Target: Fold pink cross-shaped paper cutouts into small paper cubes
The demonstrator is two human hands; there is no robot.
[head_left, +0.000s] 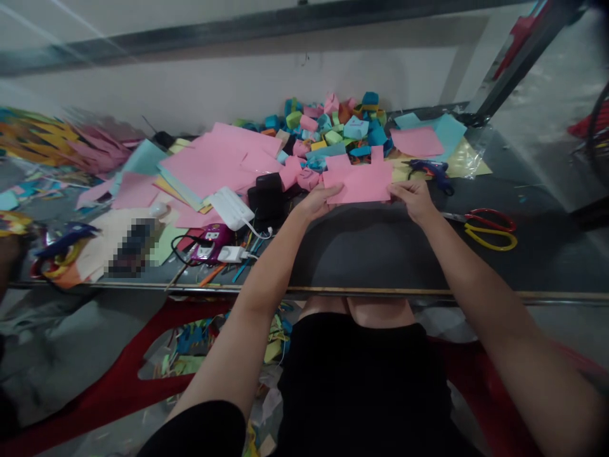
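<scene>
A pink paper cutout [362, 183] with tabs along its far edge is stretched between my two hands, just above the dark table. My left hand [320, 200] pinches its left side, thumb on top. At its right edge, my right hand [413, 195] grips the corner between thumb and fingers. Directly beyond the cutout lies a heap of small folded paper boxes [333, 130] in blue, green, pink and orange. To the right of my right hand are a blue glue gun [431, 170] and scissors [490, 230] with one red and one yellow handle.
Pink paper sheets [204, 165] are stacked to the left, near a white power bank [231, 207], a black box-shaped object [267, 198] and a purple power strip [212, 242]. Another glue gun [66, 240] lies far left, beside a person's hand [10, 244]. Paper scraps [195, 343] cover the floor.
</scene>
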